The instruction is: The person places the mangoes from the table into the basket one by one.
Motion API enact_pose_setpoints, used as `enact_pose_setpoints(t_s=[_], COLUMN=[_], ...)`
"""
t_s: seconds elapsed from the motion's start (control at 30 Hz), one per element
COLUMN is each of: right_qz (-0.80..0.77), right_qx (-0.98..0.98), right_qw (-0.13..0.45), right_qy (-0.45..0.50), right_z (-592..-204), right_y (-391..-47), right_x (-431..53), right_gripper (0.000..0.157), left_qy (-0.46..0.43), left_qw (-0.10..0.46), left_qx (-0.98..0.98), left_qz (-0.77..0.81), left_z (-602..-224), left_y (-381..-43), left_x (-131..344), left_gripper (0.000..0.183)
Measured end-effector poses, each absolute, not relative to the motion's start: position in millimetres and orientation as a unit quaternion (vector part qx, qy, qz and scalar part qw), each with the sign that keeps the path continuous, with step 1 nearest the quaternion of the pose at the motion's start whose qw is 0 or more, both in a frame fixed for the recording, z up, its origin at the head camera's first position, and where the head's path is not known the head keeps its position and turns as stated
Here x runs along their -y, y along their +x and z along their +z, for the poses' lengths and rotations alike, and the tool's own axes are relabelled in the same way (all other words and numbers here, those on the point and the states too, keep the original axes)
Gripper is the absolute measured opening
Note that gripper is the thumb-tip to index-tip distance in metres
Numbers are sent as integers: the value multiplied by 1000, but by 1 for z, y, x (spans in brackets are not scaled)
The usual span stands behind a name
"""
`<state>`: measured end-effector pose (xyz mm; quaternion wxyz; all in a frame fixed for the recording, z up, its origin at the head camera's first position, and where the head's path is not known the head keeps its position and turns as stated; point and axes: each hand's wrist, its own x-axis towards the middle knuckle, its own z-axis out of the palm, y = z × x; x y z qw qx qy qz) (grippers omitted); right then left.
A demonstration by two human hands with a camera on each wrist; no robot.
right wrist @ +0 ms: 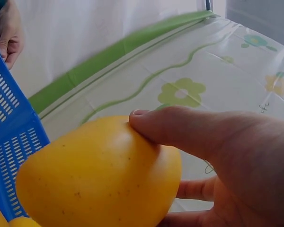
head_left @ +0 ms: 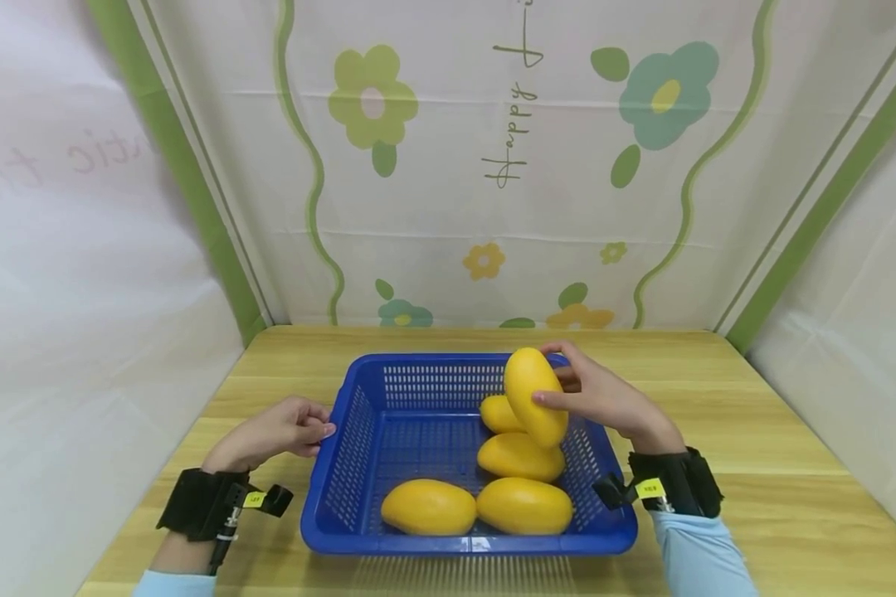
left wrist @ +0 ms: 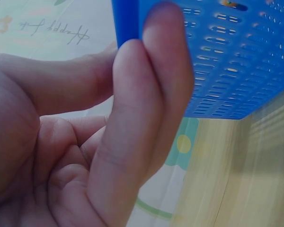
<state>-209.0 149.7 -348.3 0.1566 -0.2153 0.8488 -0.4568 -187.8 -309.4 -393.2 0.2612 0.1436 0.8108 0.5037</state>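
Note:
A yellow mango (head_left: 535,396) is held up by my right hand (head_left: 605,396), above the right side of a blue plastic basket (head_left: 388,545). In the right wrist view, the thumb presses on the top of this mango (right wrist: 99,175) while the other fingers are partly hidden behind it. At the basket's left rim, my left hand (head_left: 287,429) pinches the edge between thumb and bent fingers, as the left wrist view also shows. Several more mangoes lie in the basket: two along the front, one mango (head_left: 521,458) behind them, and another mango (head_left: 497,414) partly covered by the held one.
The basket stands on a light wooden table (head_left: 776,431). Behind it hangs a white cloth (head_left: 433,199) printed with flowers and green bands, and pale cloth walls rise at both sides. Each wrist wears a black strap (head_left: 203,504) with a small camera.

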Motion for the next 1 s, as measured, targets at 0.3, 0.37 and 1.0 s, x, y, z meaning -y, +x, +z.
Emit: enact_pose_setpoints(t_s=[0.3, 0.37, 1.0], right_qz=[-467, -464, -469], right_qx=[-844, -846, -836], right_qw=[160, 161, 169], right_qy=[-212, -208, -228], right_z=[-347, -347, -346], right_y=[-208, -207, -208], right_x=[-144, -142, -133], right_gripper=[67, 67, 67], left_qy=[141, 141, 137], left_qw=[260, 261, 264], left_qx=[-814, -814, -807], left_qz=[500, 500, 510], left_z=[-393, -392, -391], left_y=[-189, -189, -187], left_x=[308, 308, 307], left_gripper=[25, 25, 27])
